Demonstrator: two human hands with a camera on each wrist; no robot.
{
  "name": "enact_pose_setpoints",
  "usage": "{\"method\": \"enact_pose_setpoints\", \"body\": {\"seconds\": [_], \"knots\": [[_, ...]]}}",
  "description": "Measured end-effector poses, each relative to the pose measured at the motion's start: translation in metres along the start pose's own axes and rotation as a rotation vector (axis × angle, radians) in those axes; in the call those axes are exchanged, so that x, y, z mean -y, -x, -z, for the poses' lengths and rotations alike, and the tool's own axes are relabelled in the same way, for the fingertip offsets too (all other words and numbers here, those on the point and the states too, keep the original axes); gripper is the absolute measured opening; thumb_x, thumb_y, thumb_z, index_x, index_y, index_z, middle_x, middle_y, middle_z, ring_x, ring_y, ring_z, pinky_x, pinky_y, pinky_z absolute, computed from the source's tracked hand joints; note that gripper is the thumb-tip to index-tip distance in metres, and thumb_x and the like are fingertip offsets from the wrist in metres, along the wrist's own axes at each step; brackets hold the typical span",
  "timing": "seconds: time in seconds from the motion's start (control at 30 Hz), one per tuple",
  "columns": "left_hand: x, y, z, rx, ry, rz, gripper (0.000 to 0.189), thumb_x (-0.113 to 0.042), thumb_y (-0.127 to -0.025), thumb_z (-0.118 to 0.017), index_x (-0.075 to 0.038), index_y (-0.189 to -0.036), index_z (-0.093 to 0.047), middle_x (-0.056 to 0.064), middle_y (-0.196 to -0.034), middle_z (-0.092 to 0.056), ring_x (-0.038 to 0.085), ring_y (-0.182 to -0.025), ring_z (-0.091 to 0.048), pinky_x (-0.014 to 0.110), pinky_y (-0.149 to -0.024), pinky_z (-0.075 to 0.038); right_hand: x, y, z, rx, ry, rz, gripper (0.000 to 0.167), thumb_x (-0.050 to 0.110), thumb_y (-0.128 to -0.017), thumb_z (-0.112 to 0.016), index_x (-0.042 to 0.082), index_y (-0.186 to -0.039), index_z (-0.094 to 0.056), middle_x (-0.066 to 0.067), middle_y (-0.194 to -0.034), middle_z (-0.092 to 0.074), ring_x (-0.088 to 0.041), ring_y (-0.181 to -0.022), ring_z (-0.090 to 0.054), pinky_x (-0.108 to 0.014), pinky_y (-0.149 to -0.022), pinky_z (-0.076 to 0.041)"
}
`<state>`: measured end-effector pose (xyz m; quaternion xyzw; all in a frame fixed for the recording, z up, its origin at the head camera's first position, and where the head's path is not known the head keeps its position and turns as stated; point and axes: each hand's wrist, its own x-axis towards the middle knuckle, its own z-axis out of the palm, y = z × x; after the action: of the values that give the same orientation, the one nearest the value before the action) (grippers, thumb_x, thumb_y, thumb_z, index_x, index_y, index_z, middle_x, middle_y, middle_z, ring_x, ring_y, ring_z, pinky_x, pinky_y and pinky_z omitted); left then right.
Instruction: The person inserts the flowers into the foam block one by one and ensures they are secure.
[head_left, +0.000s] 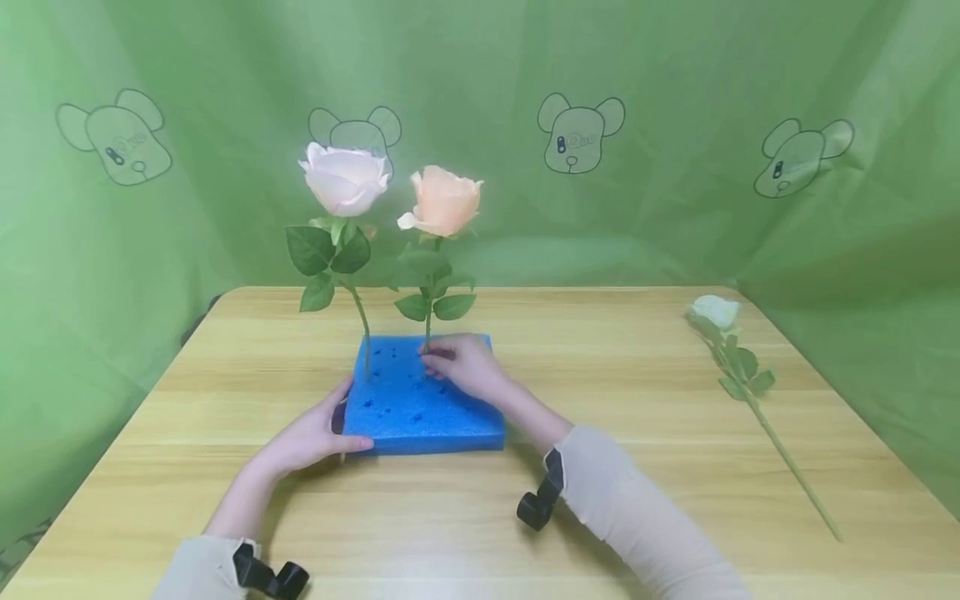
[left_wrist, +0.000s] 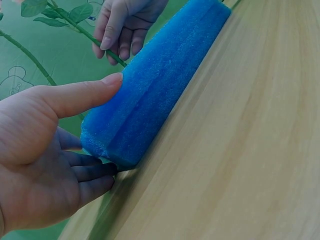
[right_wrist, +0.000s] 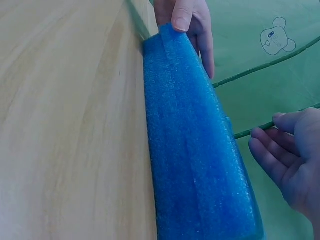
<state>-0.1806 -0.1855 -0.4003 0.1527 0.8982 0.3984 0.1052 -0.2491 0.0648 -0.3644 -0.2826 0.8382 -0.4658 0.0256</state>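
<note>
Blue foam (head_left: 450,421) sits on the surface (head_left: 615,375), holes in its top. I see the left hand (head_left: 315,429) gripping its near-left corner, thumb at the front edge, fingers along the left side. Right hand (head_left: 472,367) pinches the peach rose (head_left: 426,262) low on its stem, bloom up, over the foam; I can't tell how deep the stem goes. Pink rose (head_left: 351,250) stands in the foam to its left. White rose (head_left: 744,363) lies on the surface, well apart, far right.
</note>
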Motion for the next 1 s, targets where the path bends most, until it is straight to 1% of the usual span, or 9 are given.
{"method": "enact_pose_setpoints", "body": {"seconds": [0.3,0.57,0.77,0.9,1.0], "knots": [[-0.0010,0.0003,0.0005,0.000,0.011,0.002,0.107,-0.044,-0.076,-0.072,0.003,-0.147,-0.006,0.028,-0.149,-0.014,0.046,-0.133,-0.019,0.059,-0.106,-0.019,0.0008,0.0007,-0.0011,0.009,0.001,-0.002,0.022,0.006,-0.091,-0.057,-0.006,-0.108,-0.063,-0.016,-0.091,-0.067,-0.020,-0.076,-0.065,-0.021,-0.065,-0.054],[-0.0019,0.0012,0.0014,0.007,0.014,-0.007,0.107,-0.043,-0.077,-0.072,0.004,-0.146,-0.006,0.028,-0.149,-0.013,0.046,-0.133,-0.018,0.058,-0.106,-0.019,-0.0014,-0.0007,-0.0017,-0.010,-0.092,-0.051,0.026,0.007,-0.090,-0.058,-0.007,-0.112,-0.061,-0.018,-0.094,-0.067,-0.019,-0.074,-0.066,-0.024,-0.065,-0.055],[-0.0036,0.0011,0.0025,0.008,0.004,-0.004,0.105,-0.043,-0.078,-0.072,0.004,-0.146,-0.006,0.028,-0.149,-0.014,0.047,-0.133,-0.018,0.059,-0.106,-0.019,-0.0006,-0.0003,-0.0007,-0.032,-0.200,-0.093,0.027,0.005,-0.089,-0.059,-0.010,-0.112,-0.059,-0.023,-0.097,-0.066,-0.025,-0.079,-0.066,-0.027,-0.067,-0.056],[-0.0039,0.0006,0.0031,0.005,-0.001,-0.006,0.105,-0.043,-0.078,-0.072,0.004,-0.146,-0.007,0.029,-0.148,-0.014,0.047,-0.133,-0.019,0.059,-0.106,-0.019,-0.0002,0.0007,0.0007,-0.039,-0.240,-0.105,0.029,0.006,-0.089,-0.060,-0.011,-0.113,-0.059,-0.025,-0.100,-0.065,-0.029,-0.083,-0.066,-0.030,-0.069,-0.056],[-0.0026,0.0007,0.0027,0.003,-0.006,-0.009,0.106,-0.043,-0.078,-0.071,0.005,-0.146,-0.006,0.028,-0.148,-0.014,0.047,-0.133,-0.019,0.058,-0.106,-0.019,0.0004,0.0011,0.0013,-0.051,-0.245,-0.115,0.030,0.007,-0.089,-0.061,-0.010,-0.113,-0.058,-0.024,-0.100,-0.065,-0.028,-0.083,-0.066,-0.030,-0.069,-0.056]]}}
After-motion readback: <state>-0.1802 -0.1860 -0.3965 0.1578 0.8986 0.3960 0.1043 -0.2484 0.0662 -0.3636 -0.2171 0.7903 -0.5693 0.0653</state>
